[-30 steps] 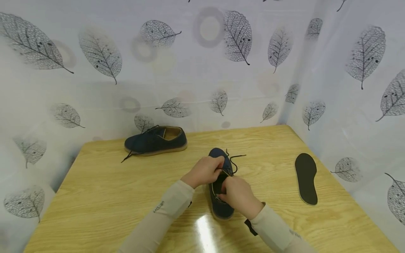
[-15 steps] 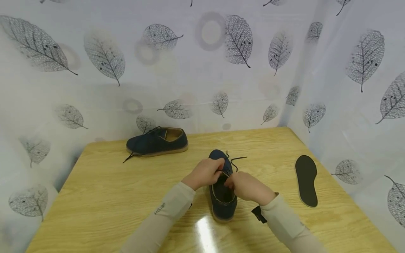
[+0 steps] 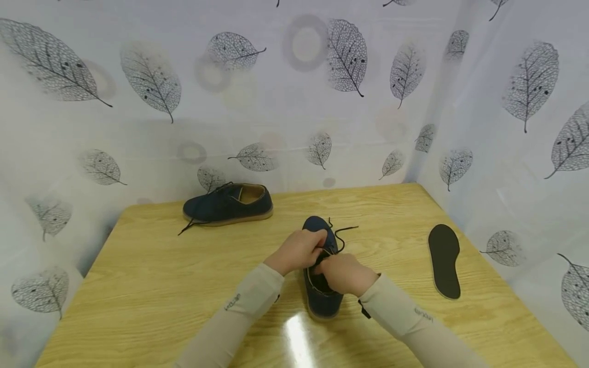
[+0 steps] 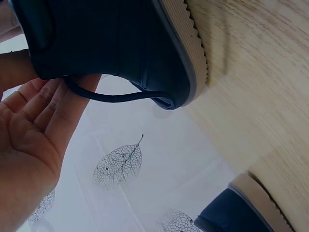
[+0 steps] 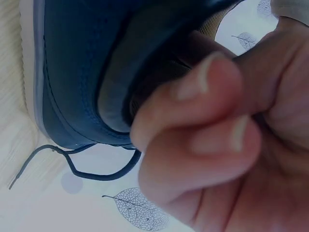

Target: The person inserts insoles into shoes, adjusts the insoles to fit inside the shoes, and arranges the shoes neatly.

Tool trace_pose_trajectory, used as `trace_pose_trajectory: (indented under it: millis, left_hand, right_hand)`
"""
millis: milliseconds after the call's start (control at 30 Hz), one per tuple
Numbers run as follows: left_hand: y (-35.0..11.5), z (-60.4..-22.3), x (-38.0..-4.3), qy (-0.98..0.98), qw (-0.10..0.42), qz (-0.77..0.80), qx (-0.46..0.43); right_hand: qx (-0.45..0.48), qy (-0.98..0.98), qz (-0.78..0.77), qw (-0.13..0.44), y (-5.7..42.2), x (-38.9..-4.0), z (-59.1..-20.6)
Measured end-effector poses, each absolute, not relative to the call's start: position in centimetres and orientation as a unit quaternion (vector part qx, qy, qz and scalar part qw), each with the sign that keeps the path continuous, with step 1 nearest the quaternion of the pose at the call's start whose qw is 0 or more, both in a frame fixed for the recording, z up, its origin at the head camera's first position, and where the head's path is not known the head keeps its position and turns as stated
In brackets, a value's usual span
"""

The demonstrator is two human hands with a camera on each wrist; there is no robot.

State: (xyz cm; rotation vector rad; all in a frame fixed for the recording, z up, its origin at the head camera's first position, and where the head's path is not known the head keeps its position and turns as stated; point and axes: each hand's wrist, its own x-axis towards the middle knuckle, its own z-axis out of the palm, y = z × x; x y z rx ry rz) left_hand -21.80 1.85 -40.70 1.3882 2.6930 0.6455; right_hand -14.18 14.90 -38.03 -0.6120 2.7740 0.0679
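Note:
A dark navy lace-up shoe (image 3: 324,305) stands on the table, toe pointing away, its opening dark inside. My left hand (image 3: 296,250) grips the upper at the front of the opening; the left wrist view has thumb and fingers on either side of the shoe's edge (image 4: 58,67), a lace loop hanging beside them. My right hand (image 3: 345,273) reaches into the opening over the right rim. Up close in the right wrist view, two curled fingers (image 5: 203,159) sit at the collar (image 5: 113,92); the other fingertips are hidden inside, and I cannot tell whether they hold anything.
A matching shoe (image 3: 227,207) lies by the back edge on the left, toe to the left, laces loose. On the right is a black insole (image 3: 444,261), flat on the wooden table (image 3: 184,286). A leaf-patterned curtain (image 3: 276,102) encloses the back and sides.
My right hand went from deep at the heel side to the right rim, then back left into the opening. My left hand keeps its grip; the shoe stays in about the same place.

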Motion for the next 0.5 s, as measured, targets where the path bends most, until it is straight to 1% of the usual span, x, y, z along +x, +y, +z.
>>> trace_pose_trajectory:
  millis: [133, 300, 400, 500]
  left_hand:
    - [1.9, -40.7, -21.8, 0.872, 0.023, 0.200, 0.446]
    - [1.9, -40.6, -21.8, 0.873, 0.020, 0.193, 0.447]
    - [1.7, -40.8, -21.6, 0.873, 0.008, 0.198, 0.445]
    - [1.5, -41.0, -21.2, 0.875, -0.010, 0.211, 0.435]
  right_hand:
    - [-0.187, 0.969, 0.017, 0.162, 14.7, -14.2, -37.9]
    - [-0.180, 0.972, 0.015, 0.153, 14.6, -14.4, -38.1]
    - [-0.195, 0.968, -0.033, 0.154, 15.3, -14.2, -38.2]
    - [-0.224, 0.958, -0.129, 0.124, 16.5, -13.7, -38.2]
